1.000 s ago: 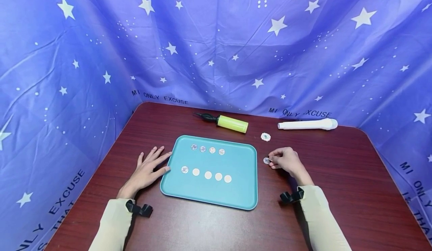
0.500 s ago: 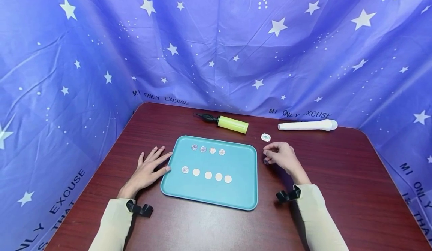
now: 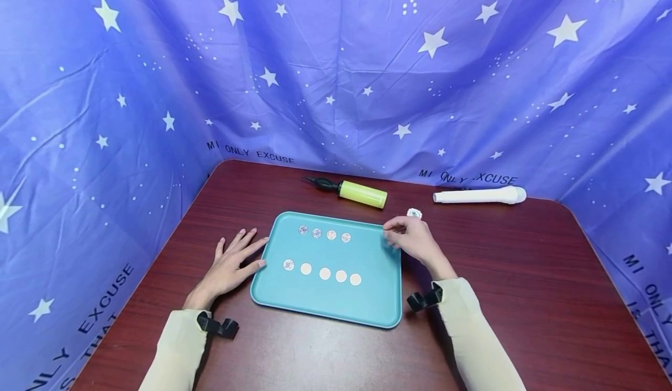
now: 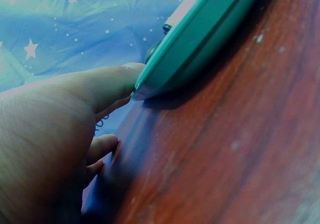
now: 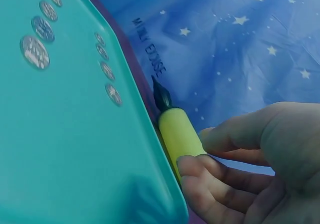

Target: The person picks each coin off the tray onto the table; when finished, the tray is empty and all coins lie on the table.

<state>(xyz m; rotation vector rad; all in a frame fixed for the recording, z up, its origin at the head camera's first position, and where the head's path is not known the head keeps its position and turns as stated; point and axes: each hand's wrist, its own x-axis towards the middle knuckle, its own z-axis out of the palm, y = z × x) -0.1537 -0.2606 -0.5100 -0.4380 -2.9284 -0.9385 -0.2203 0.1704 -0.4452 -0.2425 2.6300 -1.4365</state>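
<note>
A teal tray (image 3: 325, 309) lies on the table with two rows of small round coin-like discs (image 3: 325, 273), several in each row. My left hand (image 3: 226, 271) is spread flat at its left side, fingertips and thumb touching the rim, also seen against the tray edge (image 4: 170, 69) in the left wrist view. Over the upper right corner of the tray, my right hand (image 3: 413, 240) has thumb and fingers brought together in a pinch. The coin-like disc it pinches is hidden by the fingers (image 5: 195, 171). Just behind that hand lies a white scalloped chip (image 3: 414, 212).
Behind the tray lies a yellow-green hand pump (image 3: 362, 194) with a black nozzle. A white wand-like stick (image 3: 478, 195) rests at the back right. A blue starry curtain (image 3: 336, 76) hangs around the table's back and sides.
My right hand has lifted from the spot right of the tray and moved left over the tray's corner; the disc there no longer shows on the table. My left hand stays put.
</note>
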